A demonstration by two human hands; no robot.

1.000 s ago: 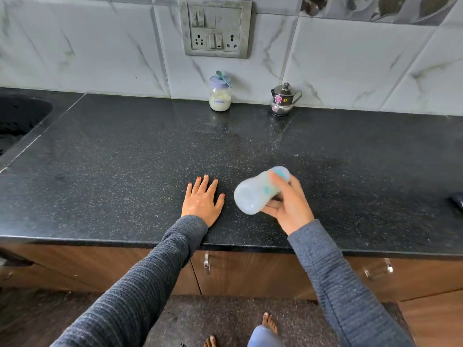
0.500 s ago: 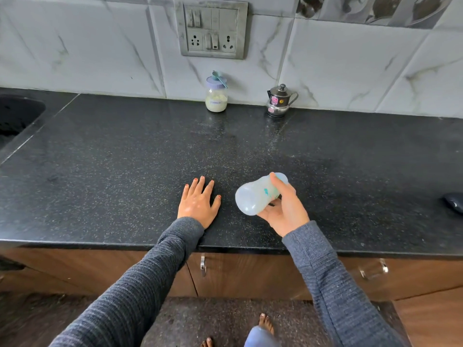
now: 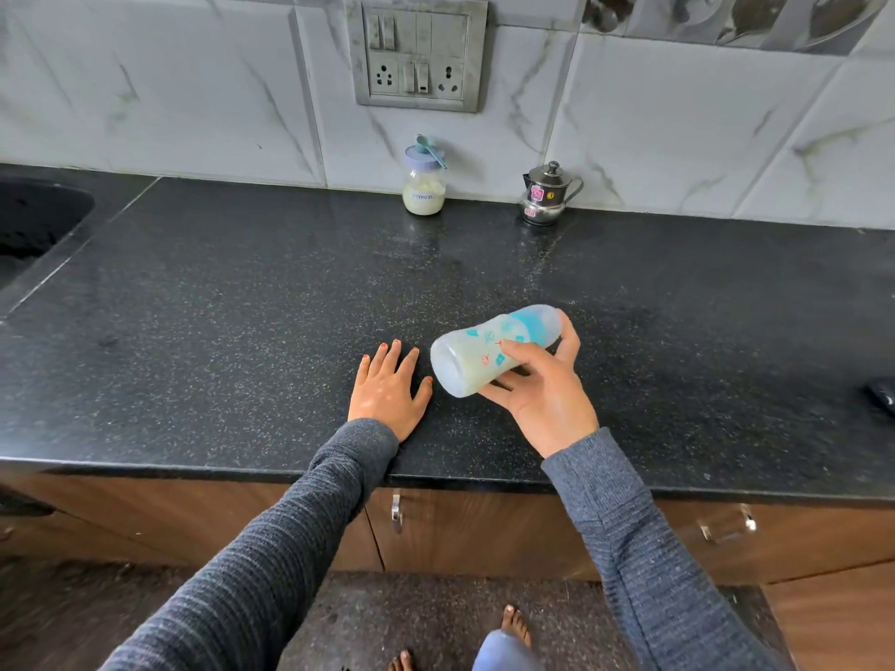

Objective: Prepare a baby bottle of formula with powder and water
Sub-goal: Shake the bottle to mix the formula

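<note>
My right hand (image 3: pixel 542 394) grips a capped baby bottle (image 3: pixel 479 353) filled with milky liquid, tilted on its side just above the black counter (image 3: pixel 242 307), base toward me and blue collar pointing away to the right. My left hand (image 3: pixel 387 392) lies flat on the counter just left of the bottle, fingers spread, holding nothing. A glass jar of formula powder (image 3: pixel 424 186) with a lilac lid and a blue scoop on top stands at the back wall. A small steel pot (image 3: pixel 545 196) with a lid and spout stands to the jar's right.
A dark sink (image 3: pixel 34 220) is sunk into the counter at far left. A dark object (image 3: pixel 884 394) pokes in at the right edge. A switch and socket panel (image 3: pixel 419 55) hangs on the tiled wall. Wooden cabinet doors with metal handles (image 3: pixel 397 513) sit below the counter.
The bottle has turned in my right hand, so its printed side and blue collar show more; it stays tilted over the same spot. My left hand has stayed flat on the counter.
</note>
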